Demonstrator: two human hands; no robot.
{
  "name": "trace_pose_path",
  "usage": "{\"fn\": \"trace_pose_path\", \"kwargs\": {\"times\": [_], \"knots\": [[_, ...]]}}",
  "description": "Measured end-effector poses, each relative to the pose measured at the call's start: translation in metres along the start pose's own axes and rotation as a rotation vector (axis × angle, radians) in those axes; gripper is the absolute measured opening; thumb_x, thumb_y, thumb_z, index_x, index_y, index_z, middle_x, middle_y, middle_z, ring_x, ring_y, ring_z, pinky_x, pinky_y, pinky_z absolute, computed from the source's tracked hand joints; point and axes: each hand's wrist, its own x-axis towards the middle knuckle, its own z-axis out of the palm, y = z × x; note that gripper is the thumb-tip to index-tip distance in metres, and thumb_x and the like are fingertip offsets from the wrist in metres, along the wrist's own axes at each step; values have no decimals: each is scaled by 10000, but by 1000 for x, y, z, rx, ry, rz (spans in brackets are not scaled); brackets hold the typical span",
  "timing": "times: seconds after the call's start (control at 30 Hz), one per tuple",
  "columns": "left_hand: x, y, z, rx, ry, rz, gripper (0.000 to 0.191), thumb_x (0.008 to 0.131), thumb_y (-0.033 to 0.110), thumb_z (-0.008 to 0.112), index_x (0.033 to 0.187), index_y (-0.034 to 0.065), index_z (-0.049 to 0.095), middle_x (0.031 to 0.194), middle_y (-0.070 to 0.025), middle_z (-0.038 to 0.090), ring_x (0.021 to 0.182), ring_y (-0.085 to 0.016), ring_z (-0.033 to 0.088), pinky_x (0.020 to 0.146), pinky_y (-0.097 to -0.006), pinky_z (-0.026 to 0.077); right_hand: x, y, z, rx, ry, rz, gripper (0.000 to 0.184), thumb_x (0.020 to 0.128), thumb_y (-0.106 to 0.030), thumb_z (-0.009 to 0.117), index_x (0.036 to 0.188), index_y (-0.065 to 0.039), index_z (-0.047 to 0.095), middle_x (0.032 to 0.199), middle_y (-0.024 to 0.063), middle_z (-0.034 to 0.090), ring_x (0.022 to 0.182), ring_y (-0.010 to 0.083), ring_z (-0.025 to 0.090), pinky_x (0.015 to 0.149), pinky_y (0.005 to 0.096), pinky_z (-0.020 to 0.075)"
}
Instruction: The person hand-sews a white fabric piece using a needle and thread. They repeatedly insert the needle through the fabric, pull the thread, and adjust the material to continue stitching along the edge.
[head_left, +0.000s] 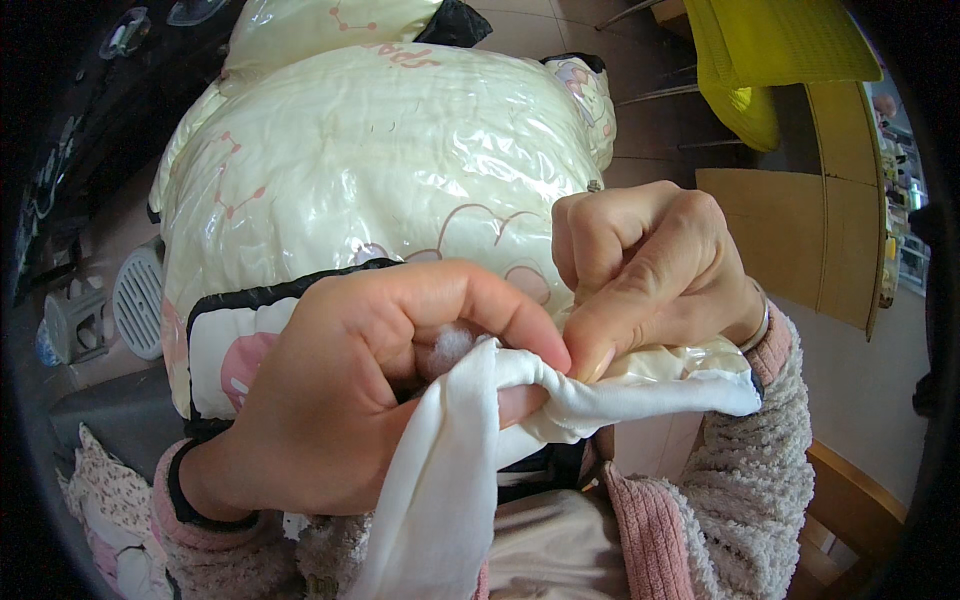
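Note:
My left hand (330, 375) grips a folded edge of white fabric (442, 465), with its thumb and fingers on either side of the cloth. A small tuft of white fibre filling (454, 346) shows inside its curled fingers. Beside it, my right hand (652, 277) pinches the same edge between thumb and forefinger; anything finer in that pinch is hidden. One part of the fabric hangs towards my lap, and another runs right under my right wrist. Beyond both hands lies a large, puffy cream piece (360, 165) with a glossy surface, pink prints and black edging.
At upper right is a yellow chair cover (780, 45), with a brown cardboard box (765, 232) below it. A grey slatted stool (139, 300) and floral fabric (112, 487) are at left. A dark tabletop (82, 97) borders the upper left.

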Motion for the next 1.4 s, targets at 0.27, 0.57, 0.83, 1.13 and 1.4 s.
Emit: {"fn": "trace_pose_path", "kwargs": {"times": [0.27, 0.57, 0.83, 1.13, 1.4], "knots": [[1, 1, 1, 13, -7, -15, 227, 796, 35, 735, 954, -21, 582, 875, -99, 666, 789, -119, 640, 715, -226, 518, -2, 3, 2, 106, 10, 16, 148, 686, -143, 803, 785, -42, 760, 620, 3, 511, 592, 136, 468, 540, 277, 359], [1, 2, 5, 10, 50, 49, 211, 811, 51, 710, 956, -16, 572, 889, -78, 658, 809, -105, 620, 728, -214, 490, -2, 0, 3, 278, 18, 83, 98, 757, -20, 743, 841, 13, 705, 742, 63, 604, 699, 150, 551, 613, 264, 423], [4, 6, -3, 147, 132, 102, 168, 850, 50, 658, 992, -1, 583, 878, -31, 635, 792, -65, 582, 717, -192, 460, -5, -12, -11, 147, 268, 110, 205, 848, -66, 659, 1027, 8, 593, 904, 66, 641, 841, 107, 611, 753, 228, 482], [6, -6, 6, 102, 203, 350, 177, 873, -11, 626, 1040, -29, 569, 867, -45, 629, 755, -62, 590, 655, -189, 485, -41, -56, 48, -974, 562, -294, 311, 760, -139, 714, 1039, -14, 658, 916, 83, 622, 780, 185, 615, 674, 259, 496], [-5, -15, 17, 257, 217, 537, 213, 870, -10, 641, 1065, -31, 561, 909, -49, 635, 799, -62, 604, 691, -184, 486, -25, -18, 51, -891, 589, -476, 320, 655, -84, 817, 956, -65, 712, 862, 70, 628, 758, 172, 630, 664, 284, 513]]}}
